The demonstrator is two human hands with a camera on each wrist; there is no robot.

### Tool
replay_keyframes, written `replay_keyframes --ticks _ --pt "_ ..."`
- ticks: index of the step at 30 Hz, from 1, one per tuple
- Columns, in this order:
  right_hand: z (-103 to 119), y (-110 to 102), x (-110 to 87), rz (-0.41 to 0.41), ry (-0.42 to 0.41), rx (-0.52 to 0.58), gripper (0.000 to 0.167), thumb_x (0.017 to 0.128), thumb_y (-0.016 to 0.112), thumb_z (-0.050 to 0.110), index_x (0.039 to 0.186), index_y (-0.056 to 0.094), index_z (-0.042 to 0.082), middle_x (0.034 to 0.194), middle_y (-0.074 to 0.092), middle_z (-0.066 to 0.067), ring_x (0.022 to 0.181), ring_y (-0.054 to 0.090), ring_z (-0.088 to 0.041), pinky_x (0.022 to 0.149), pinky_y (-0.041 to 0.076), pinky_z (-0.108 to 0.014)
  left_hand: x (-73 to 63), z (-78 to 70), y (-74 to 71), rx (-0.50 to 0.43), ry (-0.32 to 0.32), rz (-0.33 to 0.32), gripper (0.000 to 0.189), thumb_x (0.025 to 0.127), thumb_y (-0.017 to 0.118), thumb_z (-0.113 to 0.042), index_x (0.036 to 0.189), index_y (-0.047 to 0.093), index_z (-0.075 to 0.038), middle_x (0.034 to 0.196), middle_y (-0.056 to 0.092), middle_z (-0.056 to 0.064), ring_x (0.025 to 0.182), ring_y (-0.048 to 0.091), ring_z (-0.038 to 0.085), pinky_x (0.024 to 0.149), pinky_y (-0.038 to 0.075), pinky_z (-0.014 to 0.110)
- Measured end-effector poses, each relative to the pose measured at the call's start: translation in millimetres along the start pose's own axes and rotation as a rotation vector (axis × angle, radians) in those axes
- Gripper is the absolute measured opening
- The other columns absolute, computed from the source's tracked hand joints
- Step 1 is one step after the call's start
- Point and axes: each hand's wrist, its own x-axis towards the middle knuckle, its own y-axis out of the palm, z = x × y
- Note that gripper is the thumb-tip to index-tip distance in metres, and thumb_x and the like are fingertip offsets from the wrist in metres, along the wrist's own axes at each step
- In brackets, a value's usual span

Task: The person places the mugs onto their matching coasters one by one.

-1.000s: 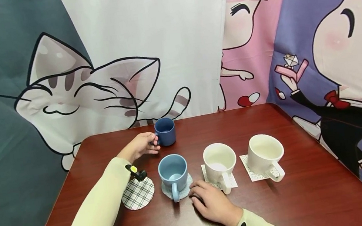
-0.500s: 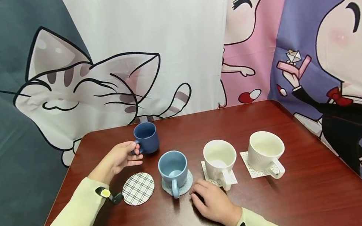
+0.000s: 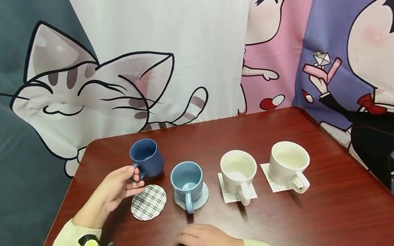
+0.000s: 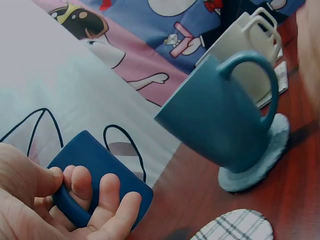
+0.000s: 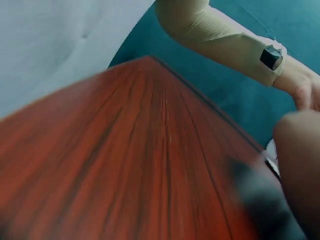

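My left hand (image 3: pixel 118 188) holds a dark blue mug (image 3: pixel 149 161) by its handle, thumb on top. In the left wrist view the thumb and fingers wrap the mug's handle (image 4: pixel 74 207), with fingertips against the mug's wall. The mug is upright, close behind a round plaid coaster (image 3: pixel 149 203). To the right, a light blue mug (image 3: pixel 186 181) stands on a round pale-blue coaster (image 3: pixel 203 195), handle toward me. My right hand (image 3: pixel 210 243) is low over the table in front of that mug, fingers loosely bent around nothing. In the right wrist view it is blurred.
Two ribbed white mugs stand to the right, a nearer one (image 3: pixel 237 171) and a far-right one (image 3: pixel 287 163), each on a square patterned coaster. The dark red wooden table (image 3: pixel 341 204) ends at a cartoon-print cloth backdrop (image 3: pixel 217 47).
My left hand has brought the dark blue mug from the table's back leftward and toward me, near the plaid coaster. My right hand has drawn back and left from beside the light blue mug's coaster.
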Motion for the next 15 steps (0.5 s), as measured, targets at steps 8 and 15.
replay_keyframes --ticks 8,15 --pt "2 33 39.0 0.115 0.160 -0.168 0.048 0.096 0.061 0.036 0.137 0.058 0.011 0.143 0.053 -0.006 0.137 0.049 -0.021 0.115 0.036 -0.032 -30.3 13.5 -3.7 -0.062 0.022 0.067 0.028 0.110 0.043 -0.021 0.095 0.064 -0.011 0.085 0.065 0.003 0.081 0.071 0.015 0.085 0.059 0.042" --pt "0 42 56.0 0.146 0.254 -0.278 0.060 0.093 0.063 0.045 0.143 0.054 0.011 0.148 0.049 -0.006 0.141 0.044 -0.022 0.113 0.039 -0.037 -46.0 26.3 -6.2 -0.093 0.049 0.122 0.028 0.110 0.042 -0.021 0.097 0.066 -0.012 0.089 0.065 0.001 0.084 0.070 0.014 0.085 0.059 0.041"
